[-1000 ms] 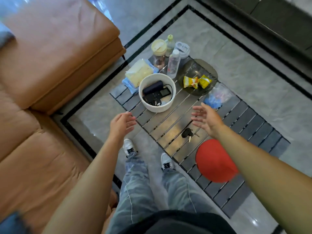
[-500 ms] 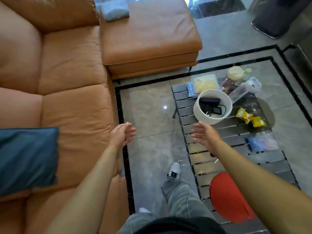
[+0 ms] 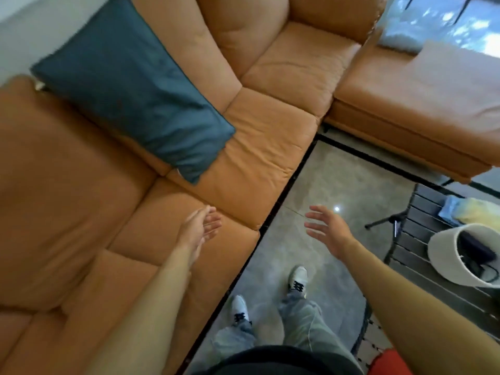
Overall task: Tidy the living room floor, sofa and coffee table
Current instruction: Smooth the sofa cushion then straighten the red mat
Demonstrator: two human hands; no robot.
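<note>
Left hand (image 3: 198, 230) and right hand (image 3: 328, 231) empty, fingers spread; teal rectangular fabric cushion (image 3: 130, 96) on orange leather sofa (image 3: 270, 136), 11 o'clock.

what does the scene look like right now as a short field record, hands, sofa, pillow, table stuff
left hand: open, empty, held over the sofa seat
right hand: open, empty, fingers spread, held over the floor
sofa: orange, L-shaped
pillow: dark teal, lying askew against the backrest and across the seat
floor: glossy grey tile with a black border line
coffee table: dark slatted top, at the right edge
white bowl: on the table, holding dark items and a cable
red object: bottom right, cropped, cannot tell what it is
</note>
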